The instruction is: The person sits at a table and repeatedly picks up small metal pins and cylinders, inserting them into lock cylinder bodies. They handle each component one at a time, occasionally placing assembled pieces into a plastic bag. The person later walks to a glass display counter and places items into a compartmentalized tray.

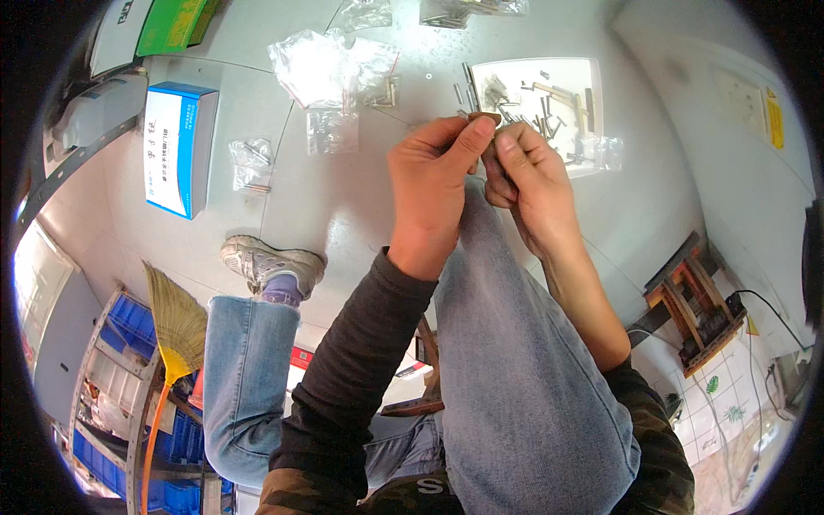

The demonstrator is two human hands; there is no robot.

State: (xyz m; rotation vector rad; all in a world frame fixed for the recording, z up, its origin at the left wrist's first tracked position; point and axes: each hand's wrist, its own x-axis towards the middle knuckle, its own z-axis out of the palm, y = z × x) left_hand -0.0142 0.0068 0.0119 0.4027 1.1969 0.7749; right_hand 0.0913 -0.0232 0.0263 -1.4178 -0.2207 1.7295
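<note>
Above my right knee my two hands meet, close together. The thumb and forefinger of my left hand are pressed together at a small brownish piece, whose kind I cannot make out. Beside it, my right hand is closed, thumb against curled fingers; whatever it grips is hidden. Just beyond the fingertips lies a white sheet with many loose metal pins scattered over it. A few more pins lie along its left edge, partly behind my left hand.
Clear plastic bags, some holding metal parts, lie on the grey floor. To the left stands a blue and white box. A broom leans by a shelf with blue bins. A wooden stool-like frame is at right.
</note>
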